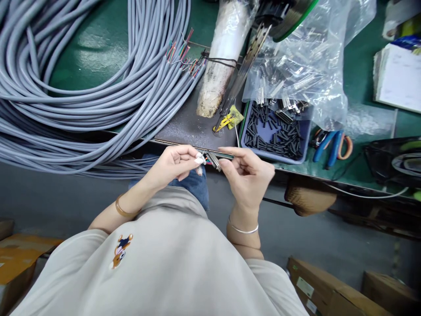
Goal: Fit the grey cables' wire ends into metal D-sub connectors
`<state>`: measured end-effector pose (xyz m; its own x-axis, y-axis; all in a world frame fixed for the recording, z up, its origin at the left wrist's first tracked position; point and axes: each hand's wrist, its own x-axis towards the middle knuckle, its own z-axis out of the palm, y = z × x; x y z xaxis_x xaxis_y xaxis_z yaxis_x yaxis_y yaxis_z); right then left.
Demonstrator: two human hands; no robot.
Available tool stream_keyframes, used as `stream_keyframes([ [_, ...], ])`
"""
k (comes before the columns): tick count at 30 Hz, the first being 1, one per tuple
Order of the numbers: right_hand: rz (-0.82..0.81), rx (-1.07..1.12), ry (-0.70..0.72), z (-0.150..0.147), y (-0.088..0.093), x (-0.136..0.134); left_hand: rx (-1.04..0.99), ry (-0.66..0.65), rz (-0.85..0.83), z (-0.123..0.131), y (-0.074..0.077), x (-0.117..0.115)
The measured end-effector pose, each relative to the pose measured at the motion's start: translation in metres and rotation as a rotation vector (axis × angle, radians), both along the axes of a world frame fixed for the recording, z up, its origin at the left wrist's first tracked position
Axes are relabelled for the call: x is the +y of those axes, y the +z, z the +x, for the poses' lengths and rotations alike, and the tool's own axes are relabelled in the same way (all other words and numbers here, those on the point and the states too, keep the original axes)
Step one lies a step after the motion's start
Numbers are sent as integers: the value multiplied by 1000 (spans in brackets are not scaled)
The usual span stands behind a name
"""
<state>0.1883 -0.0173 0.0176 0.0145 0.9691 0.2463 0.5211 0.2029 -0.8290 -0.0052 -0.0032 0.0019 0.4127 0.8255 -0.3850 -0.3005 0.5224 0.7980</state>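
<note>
My right hand (pixel 248 173) pinches a metal multi-pin connector (pixel 213 161) between thumb and forefinger, just past the bench's front edge. Short coloured wires (pixel 208 160) run from the connector's pin side toward my left hand (pixel 179 162). White coverings sit on the left thumb and fingertip, which are pressed together around the wire end. Exactly how the wires lie between those fingertips is hidden. Behind the hands, a dark board (pixel 194 127) lies on the bench with a yellow clip-like piece (pixel 226 120) on it.
Bundled grey cables (pixel 98 101) with stripped ends cover the left side. A blue tray (pixel 304 145) holds black sleeves and connectors, partly under a plastic bag (pixel 325 83). Blue-handled pliers (pixel 333 147) lie right of it. A wrapped white roll (pixel 223 48) and a solder reel (pixel 292 19) stand behind.
</note>
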Motion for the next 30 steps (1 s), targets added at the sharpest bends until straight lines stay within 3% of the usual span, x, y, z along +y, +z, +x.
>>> stream_keyframes([
  [2,10,-47,12,2,4,-1,39,5,25,4,1,-1],
  [6,-31,-141,217,0,9,0,66,6,105,7,1,-4],
  [8,-5,-137,248,1,10,-1,57,-3,123,6,-2,-6],
  [10,62,-114,163,7,14,-3,43,-8,121,2,-5,-7],
  [13,156,-168,-96,29,21,0,21,-54,144,-8,-4,-4],
  [15,147,-349,-213,52,24,11,-5,-203,247,-16,6,2],
  [18,70,-671,-266,86,15,39,-51,-611,472,-23,28,13],
  [20,16,-762,-310,104,4,60,-34,-685,565,-21,38,17],
  [23,-16,-755,-296,115,-10,84,80,-481,575,-8,35,17],
  [27,7,-688,-228,112,-17,95,91,-100,225,8,8,11],
  [30,-14,-640,-203,112,-16,95,5,37,103,10,-8,8],
])
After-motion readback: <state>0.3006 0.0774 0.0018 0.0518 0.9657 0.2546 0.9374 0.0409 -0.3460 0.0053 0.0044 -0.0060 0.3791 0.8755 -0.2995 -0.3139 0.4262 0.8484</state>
